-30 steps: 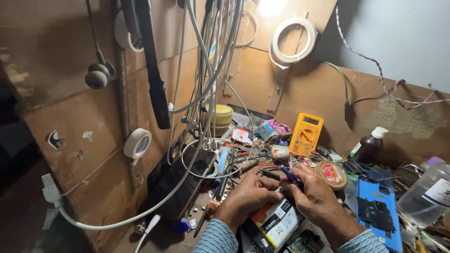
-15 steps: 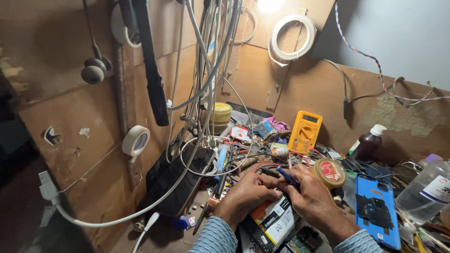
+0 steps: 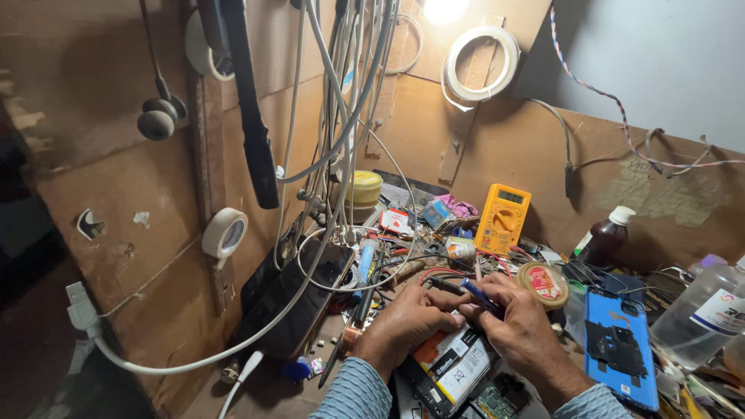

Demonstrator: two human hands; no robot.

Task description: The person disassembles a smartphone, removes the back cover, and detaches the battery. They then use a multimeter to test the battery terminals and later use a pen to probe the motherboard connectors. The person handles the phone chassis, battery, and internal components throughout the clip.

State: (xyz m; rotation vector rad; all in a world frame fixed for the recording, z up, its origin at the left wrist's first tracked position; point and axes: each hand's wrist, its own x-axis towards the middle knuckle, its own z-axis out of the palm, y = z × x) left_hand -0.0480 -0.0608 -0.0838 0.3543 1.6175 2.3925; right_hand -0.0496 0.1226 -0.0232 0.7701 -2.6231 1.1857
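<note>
Tape roll [image 3: 224, 232] hung at 9 o'clock. Left hand [image 3: 403, 326] rested, fingers curled, on opened phone [image 3: 450, 365] at 6 o'clock. Blue-handled probe [image 3: 477, 293] pinched by right hand [image 3: 520, 330]. Yellow multimeter [image 3: 503, 219] at 1 o'clock; blue phone cover [image 3: 617, 345] at 4 o'clock.

left hand [image 3: 403, 330]: bare, no glove, no ring or watch in view
right hand [image 3: 518, 330]: bare, no glove, no ring or watch in view
left sleeve [image 3: 355, 392]: long, thin blue and white stripes, cuff ending at the wrist, enters the frame at 6 o'clock
right sleeve [image 3: 594, 403]: same blue and white striped cloth, only the cuff edge in view, at 5 o'clock
forearms: covered by the sleeves down to the wrists
</note>
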